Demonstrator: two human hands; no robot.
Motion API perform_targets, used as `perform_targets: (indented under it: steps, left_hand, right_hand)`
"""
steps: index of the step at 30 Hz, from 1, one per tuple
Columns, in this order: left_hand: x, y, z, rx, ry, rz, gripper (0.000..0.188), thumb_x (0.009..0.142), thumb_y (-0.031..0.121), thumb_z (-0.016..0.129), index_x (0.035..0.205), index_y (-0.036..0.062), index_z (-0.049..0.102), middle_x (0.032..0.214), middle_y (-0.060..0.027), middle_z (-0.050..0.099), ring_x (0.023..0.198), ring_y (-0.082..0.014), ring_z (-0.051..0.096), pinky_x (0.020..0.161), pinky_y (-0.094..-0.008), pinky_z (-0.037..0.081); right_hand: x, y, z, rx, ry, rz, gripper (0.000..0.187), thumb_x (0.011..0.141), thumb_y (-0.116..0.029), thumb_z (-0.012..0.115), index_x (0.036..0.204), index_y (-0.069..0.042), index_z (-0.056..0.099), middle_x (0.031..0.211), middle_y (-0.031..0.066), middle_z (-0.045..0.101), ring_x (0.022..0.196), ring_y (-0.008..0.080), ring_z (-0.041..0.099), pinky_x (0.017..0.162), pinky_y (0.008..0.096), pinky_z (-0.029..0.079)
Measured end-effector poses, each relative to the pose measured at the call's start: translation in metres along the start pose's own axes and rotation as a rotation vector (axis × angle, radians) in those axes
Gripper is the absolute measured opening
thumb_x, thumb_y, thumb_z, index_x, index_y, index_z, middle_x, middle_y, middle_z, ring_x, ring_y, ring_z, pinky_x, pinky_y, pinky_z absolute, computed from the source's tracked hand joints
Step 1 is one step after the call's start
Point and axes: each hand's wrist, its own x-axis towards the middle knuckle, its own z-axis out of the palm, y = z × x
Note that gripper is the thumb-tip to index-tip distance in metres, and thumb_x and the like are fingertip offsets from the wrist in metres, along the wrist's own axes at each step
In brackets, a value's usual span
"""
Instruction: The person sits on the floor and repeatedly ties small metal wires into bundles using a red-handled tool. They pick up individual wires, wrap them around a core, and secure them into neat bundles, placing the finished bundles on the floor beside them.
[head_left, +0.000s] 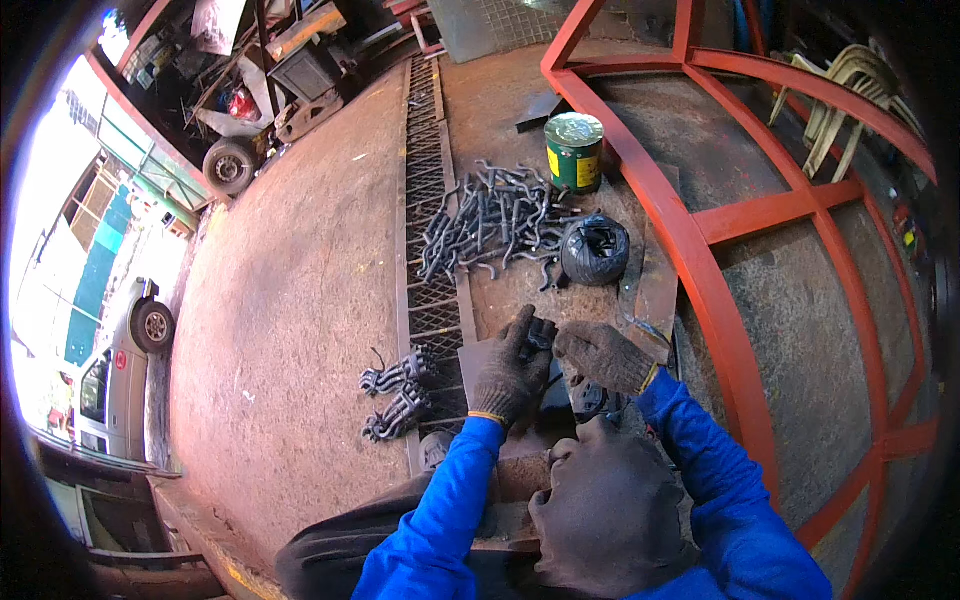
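My left hand [512, 372], in a dark knit glove, is closed on dark metal pieces [541, 338], whose shape is mostly hidden by the fingers. Close beside it, my right hand [606, 357] has its gloved fingers pinched together; whatever is in them is too small to tell. Ahead of both hands lies a loose pile of bent metal rods [492, 222]. A roll of black plastic strip [595, 250] rests at the pile's right. To the left of my left hand are two bundles of bent rods [398, 374] on the floor grating.
A green and yellow can [574, 152] stands behind the roll. Along the right side runs a large red steel frame [735, 345]. The metal grating [436, 310] crosses the concrete floor [290, 300]. A loose wheel [229, 165] and scrap sit at the far left, a parked vehicle [120, 375] beyond.
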Motion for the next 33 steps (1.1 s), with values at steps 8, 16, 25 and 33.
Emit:
perform_targets:
  steps: [8,16,25,33]
  left_hand:
    - [-0.005,-0.014,-0.014,-0.159,0.056,-0.355,0.059,0.089,0.031,0.068,0.141,0.0113,0.049,0.119,-0.0208,0.064,0.109,-0.0317,0.063,0.091,-0.0375,0.048]
    - [-0.017,-0.014,-0.006,0.282,0.208,-0.066,0.033,0.085,0.039,0.068,0.109,0.0177,0.071,0.104,-0.0149,0.068,0.092,-0.0350,0.066,0.077,-0.0419,0.053]
    - [-0.001,-0.053,0.003,0.095,0.342,0.121,0.030,0.086,0.015,0.065,0.115,0.0100,0.065,0.109,-0.0171,0.065,0.102,-0.0364,0.061,0.086,-0.0411,0.049]
    - [0.018,-0.058,0.008,-0.384,0.126,-0.267,0.032,0.093,0.024,0.057,0.116,0.0026,0.062,0.109,-0.0206,0.066,0.106,-0.0378,0.061,0.090,-0.0423,0.047]
  right_hand:
    - [0.049,-0.006,0.003,-0.130,-0.069,-0.160,0.031,0.098,-0.028,0.052,0.097,0.001,0.063,0.088,0.0181,0.067,0.079,0.0292,0.065,0.073,0.0400,0.052]
    - [0.078,-0.031,0.006,-0.370,-0.194,-0.139,0.032,0.096,-0.031,0.050,0.093,-0.003,0.066,0.086,0.0194,0.067,0.083,0.0355,0.066,0.078,0.0416,0.051]
    - [0.102,-0.079,0.003,-0.848,-0.388,-0.118,0.039,0.095,-0.037,0.049,0.105,-0.005,0.068,0.108,0.0206,0.066,0.101,0.0369,0.063,0.089,0.0446,0.048]
    - [0.133,-0.092,0.019,-0.948,-0.471,-0.085,0.039,0.094,-0.034,0.050,0.106,-0.001,0.067,0.100,0.0197,0.067,0.094,0.0321,0.065,0.086,0.0422,0.050]
